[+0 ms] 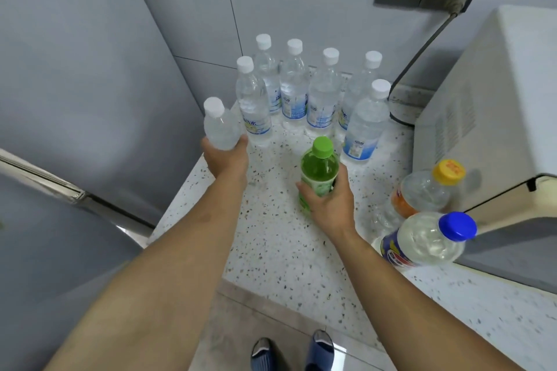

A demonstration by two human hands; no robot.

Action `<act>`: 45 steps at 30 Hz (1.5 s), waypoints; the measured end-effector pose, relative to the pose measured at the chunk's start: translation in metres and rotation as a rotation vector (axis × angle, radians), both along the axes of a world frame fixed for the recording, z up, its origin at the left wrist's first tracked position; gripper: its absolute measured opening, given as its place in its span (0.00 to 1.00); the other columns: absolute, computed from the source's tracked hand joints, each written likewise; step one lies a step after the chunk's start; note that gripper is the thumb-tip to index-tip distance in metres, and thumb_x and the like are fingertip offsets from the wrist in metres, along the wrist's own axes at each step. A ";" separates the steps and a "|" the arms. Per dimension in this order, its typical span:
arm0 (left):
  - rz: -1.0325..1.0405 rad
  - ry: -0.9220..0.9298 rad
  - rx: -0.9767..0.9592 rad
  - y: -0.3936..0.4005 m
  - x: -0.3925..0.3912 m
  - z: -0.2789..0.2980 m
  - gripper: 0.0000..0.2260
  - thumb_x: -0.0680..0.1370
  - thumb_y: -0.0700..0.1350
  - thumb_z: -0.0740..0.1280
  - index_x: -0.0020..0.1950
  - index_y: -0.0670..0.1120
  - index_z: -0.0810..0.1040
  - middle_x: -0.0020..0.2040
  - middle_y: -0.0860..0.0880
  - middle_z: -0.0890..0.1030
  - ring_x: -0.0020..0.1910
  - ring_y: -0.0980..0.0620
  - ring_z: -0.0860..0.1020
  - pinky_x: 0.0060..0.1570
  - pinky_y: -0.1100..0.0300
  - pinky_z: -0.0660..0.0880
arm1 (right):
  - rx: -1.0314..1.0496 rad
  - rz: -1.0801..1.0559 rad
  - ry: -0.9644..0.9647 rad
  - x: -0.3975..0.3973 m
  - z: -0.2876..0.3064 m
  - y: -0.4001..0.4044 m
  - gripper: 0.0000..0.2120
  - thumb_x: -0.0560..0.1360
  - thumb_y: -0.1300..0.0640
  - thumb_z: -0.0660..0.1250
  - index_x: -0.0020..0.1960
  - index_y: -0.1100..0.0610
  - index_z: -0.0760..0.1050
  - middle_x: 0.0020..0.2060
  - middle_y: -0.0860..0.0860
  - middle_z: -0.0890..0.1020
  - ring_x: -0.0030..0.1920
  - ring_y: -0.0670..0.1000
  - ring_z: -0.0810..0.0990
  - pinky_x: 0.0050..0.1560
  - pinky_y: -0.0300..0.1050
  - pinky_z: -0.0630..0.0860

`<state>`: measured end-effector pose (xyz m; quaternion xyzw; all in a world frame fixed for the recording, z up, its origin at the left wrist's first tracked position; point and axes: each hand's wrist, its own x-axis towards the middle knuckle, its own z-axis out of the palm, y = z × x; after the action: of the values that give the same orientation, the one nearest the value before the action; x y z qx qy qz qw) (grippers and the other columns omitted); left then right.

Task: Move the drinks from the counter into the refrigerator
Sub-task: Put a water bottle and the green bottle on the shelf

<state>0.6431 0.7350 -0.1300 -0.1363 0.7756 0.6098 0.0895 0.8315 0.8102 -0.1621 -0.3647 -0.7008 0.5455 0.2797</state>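
The left hand [226, 156] reaches forward on a straight arm, palm up, fingers cupped round the lower body of a clear water bottle [220, 126] held tilted above the worktop's [271, 250] left edge. The right hand [330, 199] wraps the label of a green-capped bottle [319, 169] standing upright on the speckled worktop. Behind them stand six more water bottles [322, 96] in a cluster. Right of the right hand, a yellow-capped bottle [428, 190] and a blue-capped bottle [428, 241] sit beside the microwave [497, 114]. The grey refrigerator [75, 84] is on the left.

Left hand [226, 156] gripping water bottle [219, 126], right hand [331, 199] — green bottle [319, 169]
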 end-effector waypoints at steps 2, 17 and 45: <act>0.003 0.004 -0.001 -0.007 0.018 -0.003 0.32 0.71 0.50 0.77 0.70 0.54 0.65 0.60 0.54 0.74 0.59 0.49 0.74 0.60 0.54 0.73 | -0.011 0.010 -0.013 0.004 -0.001 -0.002 0.29 0.68 0.49 0.78 0.61 0.36 0.65 0.56 0.40 0.79 0.55 0.41 0.78 0.55 0.40 0.75; -0.464 0.158 -0.056 -0.110 0.131 -0.026 0.35 0.71 0.52 0.76 0.71 0.55 0.60 0.58 0.59 0.68 0.54 0.57 0.70 0.46 0.69 0.69 | 0.013 0.009 -0.102 0.071 0.007 -0.055 0.32 0.70 0.52 0.78 0.66 0.43 0.63 0.52 0.35 0.75 0.56 0.47 0.77 0.60 0.48 0.75; -0.208 -0.205 0.416 -0.386 0.311 -0.035 0.22 0.73 0.51 0.75 0.65 0.47 0.77 0.57 0.44 0.84 0.55 0.45 0.83 0.56 0.48 0.78 | -0.112 0.373 0.112 0.160 0.000 -0.232 0.21 0.65 0.44 0.77 0.54 0.36 0.73 0.49 0.39 0.83 0.48 0.41 0.83 0.44 0.33 0.78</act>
<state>0.9541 0.3492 -0.1648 -0.0956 0.6302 0.7267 0.2562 0.9912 0.5778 -0.1623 -0.2126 -0.7083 0.6453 0.1915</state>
